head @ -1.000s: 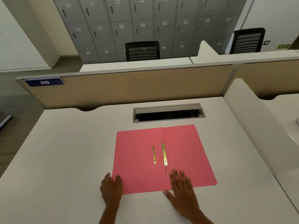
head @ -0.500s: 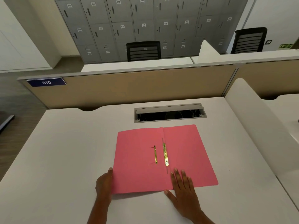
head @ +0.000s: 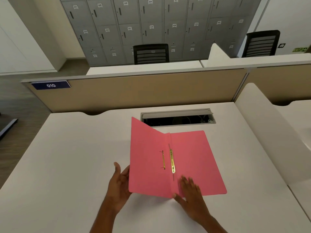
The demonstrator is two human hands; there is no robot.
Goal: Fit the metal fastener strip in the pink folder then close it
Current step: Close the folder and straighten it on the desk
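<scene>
A pink folder (head: 195,158) lies on the white desk (head: 70,165), its right half flat and its left flap (head: 146,153) raised steeply off the surface. Two gold metal strips sit near the spine: a wider fastener strip (head: 171,161) along the fold and a thin one (head: 163,160) on the left flap. My left hand (head: 119,184) is under the flap's outer edge, fingers behind it, holding it up. My right hand (head: 190,192) rests flat on the folder's near edge by the spine, pinning it down.
An open cable tray (head: 178,118) is set into the desk just behind the folder. A beige partition (head: 138,88) with a "010" label closes the far edge, and a white divider (head: 262,125) bounds the right side. Black chairs and grey lockers stand beyond.
The left flap, flat a second ago, has been lifted by my left hand and swung up toward the spine. My right hand stayed pressed on the folder's near edge.
</scene>
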